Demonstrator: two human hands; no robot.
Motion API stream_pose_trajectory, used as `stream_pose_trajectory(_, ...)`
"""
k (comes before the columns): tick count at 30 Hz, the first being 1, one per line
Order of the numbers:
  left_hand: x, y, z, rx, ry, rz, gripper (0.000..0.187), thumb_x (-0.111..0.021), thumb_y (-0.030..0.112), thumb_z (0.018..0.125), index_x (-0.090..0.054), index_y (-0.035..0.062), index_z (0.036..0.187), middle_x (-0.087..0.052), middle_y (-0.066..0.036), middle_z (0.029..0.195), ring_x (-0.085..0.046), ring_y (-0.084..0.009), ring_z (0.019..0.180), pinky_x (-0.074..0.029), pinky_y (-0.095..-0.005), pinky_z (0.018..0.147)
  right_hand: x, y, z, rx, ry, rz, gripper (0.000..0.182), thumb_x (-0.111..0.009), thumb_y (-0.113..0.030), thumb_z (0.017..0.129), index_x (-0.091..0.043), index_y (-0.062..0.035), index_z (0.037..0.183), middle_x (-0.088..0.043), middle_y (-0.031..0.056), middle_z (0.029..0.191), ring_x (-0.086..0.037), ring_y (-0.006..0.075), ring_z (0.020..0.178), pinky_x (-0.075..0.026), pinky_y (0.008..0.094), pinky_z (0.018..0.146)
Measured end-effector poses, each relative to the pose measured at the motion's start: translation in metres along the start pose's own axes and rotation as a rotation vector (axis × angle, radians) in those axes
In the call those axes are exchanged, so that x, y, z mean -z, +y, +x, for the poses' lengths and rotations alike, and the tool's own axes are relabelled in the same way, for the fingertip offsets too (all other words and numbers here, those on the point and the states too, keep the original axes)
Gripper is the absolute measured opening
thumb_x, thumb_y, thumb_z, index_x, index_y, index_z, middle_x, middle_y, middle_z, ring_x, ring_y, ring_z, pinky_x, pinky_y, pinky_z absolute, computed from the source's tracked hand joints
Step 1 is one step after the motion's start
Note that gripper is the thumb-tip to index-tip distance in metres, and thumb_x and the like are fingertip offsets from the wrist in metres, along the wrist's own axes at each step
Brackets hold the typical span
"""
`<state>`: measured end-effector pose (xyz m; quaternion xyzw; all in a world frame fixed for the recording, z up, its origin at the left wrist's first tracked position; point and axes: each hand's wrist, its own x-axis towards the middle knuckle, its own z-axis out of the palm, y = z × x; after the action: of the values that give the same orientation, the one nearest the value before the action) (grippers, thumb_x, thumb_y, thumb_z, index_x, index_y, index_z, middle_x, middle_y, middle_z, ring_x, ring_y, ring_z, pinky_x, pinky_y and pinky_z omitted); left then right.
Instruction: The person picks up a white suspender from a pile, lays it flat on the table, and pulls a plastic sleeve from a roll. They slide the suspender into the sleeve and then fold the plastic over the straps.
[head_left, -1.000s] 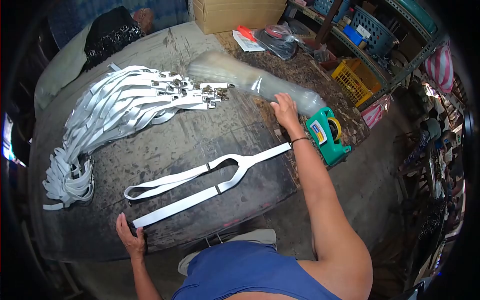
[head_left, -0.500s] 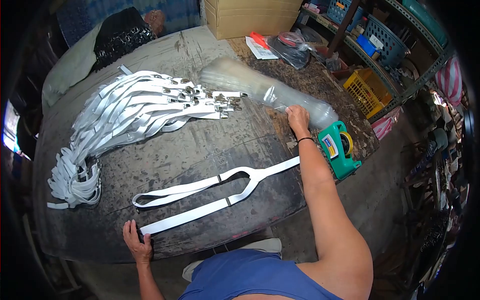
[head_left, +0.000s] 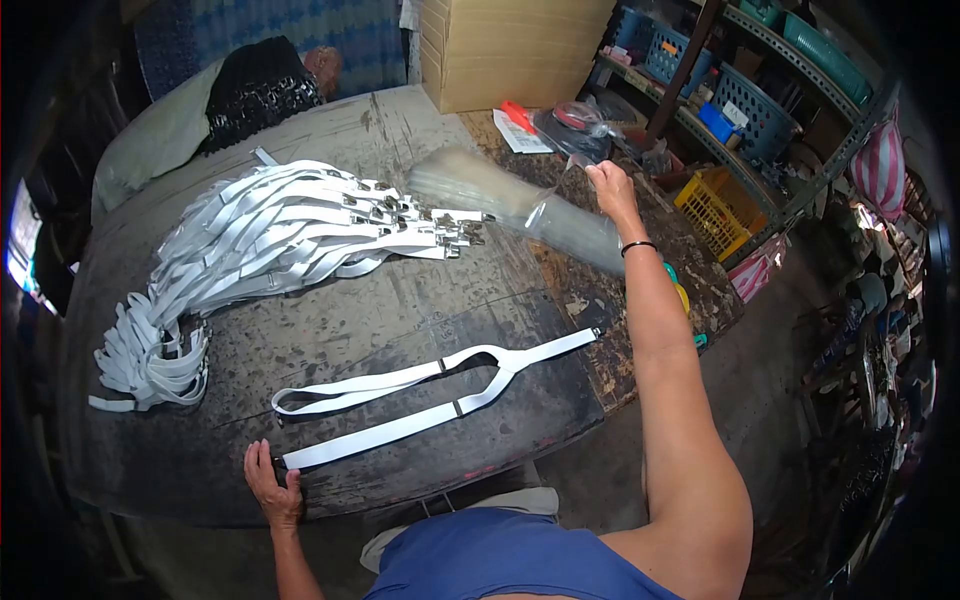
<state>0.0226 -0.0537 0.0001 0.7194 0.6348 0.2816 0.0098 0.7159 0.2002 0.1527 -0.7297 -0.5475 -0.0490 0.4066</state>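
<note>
A pair of white suspenders (head_left: pixel 430 414) lies in a Y shape on the dark table, with dark adjusters on the straps and a metal clip at the far right end. My left hand (head_left: pixel 274 490) rests at the front table edge, its fingers spread beside the lower strap's clip end. At the back right, my right hand (head_left: pixel 613 190) pinches the edge of a clear plastic bag (head_left: pixel 572 172). This bag is raised above a stack of clear plastic bags (head_left: pixel 480 190). Left of that stack is a big pile of white suspenders (head_left: pixel 270 215) with metal clips.
A green tape dispenser (head_left: pixel 701 341) is mostly hidden behind my right forearm. A cardboard box (head_left: pixel 510 50) stands at the back. Shelves with baskets and a yellow crate (head_left: pixel 718 212) line the right side. A black bundle (head_left: pixel 262 95) lies at the back left.
My right hand has moved up and away, lifting the edge of a clear bag from the stack. The forearm now covers most of the tape dispenser. My left hand has stayed in place.
</note>
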Motion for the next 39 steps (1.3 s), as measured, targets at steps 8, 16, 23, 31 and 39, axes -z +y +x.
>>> stream_pose_trajectory(8, -0.002, 0.071, 0.003, -0.052, 0.23, -0.547, 0.005, -0.065, 0.004, 0.086, -0.065, 0.0012, 0.082, -0.066, -0.014, 0.095, -0.063, -0.0294, 0.094, -0.05, -0.0394, 0.086, 0.028, -0.188, -0.069, 0.184, -0.055, 0.589, 0.017, -0.066, -0.018, 0.092, -0.066, -0.0018, 0.087, -0.062, 0.0051, 0.069, -0.054, 0.0099, 0.064, -0.046, 0.0288, 0.06)
stream_pose_trajectory(16, 0.048, 0.184, 0.076, -0.091, -0.033, -1.359, 0.081, -0.044, 0.063, 0.096, -0.046, -0.0045, 0.141, -0.05, -0.019, 0.143, -0.045, -0.0294, 0.135, -0.029, -0.0416, 0.113, 0.008, -0.335, -0.3, 0.846, -0.407, 0.682, 0.013, -0.071, -0.009, 0.083, -0.061, -0.0062, 0.089, -0.057, 0.0091, 0.071, -0.061, 0.0285, 0.063, -0.047, 0.0388, 0.053)
stream_pose_trajectory(23, 0.113, 0.139, 0.072, 0.236, 0.154, -1.799, 0.033, -0.051, 0.023, 0.102, -0.059, 0.004, 0.127, -0.071, -0.017, 0.106, -0.067, -0.0281, 0.104, -0.055, -0.0406, 0.091, 0.0, -0.324, -0.376, 0.906, -0.712, 0.731, 0.015, -0.073, -0.015, 0.084, -0.06, -0.0075, 0.09, -0.058, 0.0082, 0.072, -0.062, 0.0278, 0.061, -0.047, 0.0383, 0.051)
stream_pose_trajectory(31, 0.177, 0.073, 0.053, 0.316, 0.496, -1.682, 0.031, -0.052, 0.025, 0.102, -0.061, 0.0048, 0.123, -0.072, -0.013, 0.101, -0.07, -0.0241, 0.096, -0.057, -0.0353, 0.078, -0.043, -0.282, -0.451, 0.918, -1.105, 0.655, 0.016, -0.069, -0.018, 0.087, -0.059, -0.0069, 0.091, -0.062, 0.0106, 0.076, -0.064, 0.0336, 0.069, -0.051, 0.041, 0.057)
stream_pose_trajectory(39, 0.162, 0.101, 0.023, 0.29, -0.166, -1.225, 0.023, -0.052, 0.012, 0.1, -0.068, -0.0023, 0.108, -0.073, -0.012, 0.09, -0.07, -0.0173, 0.084, -0.054, -0.0275, 0.066, -0.02, -0.323, -0.355, 0.628, -1.198, 0.758, 0.021, -0.063, -0.023, 0.094, -0.064, -0.0024, 0.099, -0.061, 0.0136, 0.086, -0.063, 0.025, 0.081, -0.05, 0.0345, 0.073)
